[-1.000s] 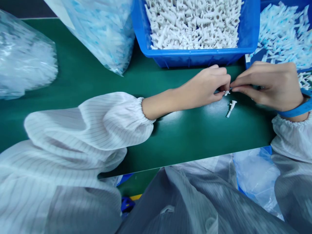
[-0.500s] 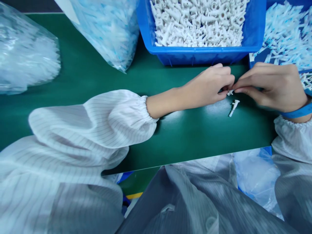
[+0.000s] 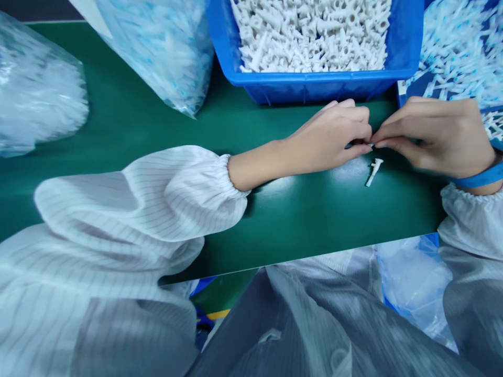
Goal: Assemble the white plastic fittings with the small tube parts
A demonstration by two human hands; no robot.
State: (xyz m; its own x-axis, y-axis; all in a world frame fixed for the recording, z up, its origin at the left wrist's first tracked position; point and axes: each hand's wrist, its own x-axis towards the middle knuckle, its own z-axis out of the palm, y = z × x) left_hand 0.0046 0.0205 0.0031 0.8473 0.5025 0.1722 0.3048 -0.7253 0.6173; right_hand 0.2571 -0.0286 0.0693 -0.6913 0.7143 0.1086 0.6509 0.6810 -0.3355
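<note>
Had both hands pinched shut, left hand (image 3: 334, 137) and right hand (image 3: 436, 135), on one tiny part (image 3: 368, 144) just above the worktop (image 3: 306, 220) for steadiness, spare piece (image 3: 373, 172) lying close by.

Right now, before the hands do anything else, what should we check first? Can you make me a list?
1. Left hand and right hand meet at the fingertips: ok.
2. Tiny white piece pinched between them: mostly hidden, cannot tell how it sits.
3. Loose white part lies flat on the green table, clear of both hands: ok.
4. Blue bin of white parts stands close behind the hands: ok.
5. Plastic bag leans against the bin's left side, away from the hands: ok.
</note>
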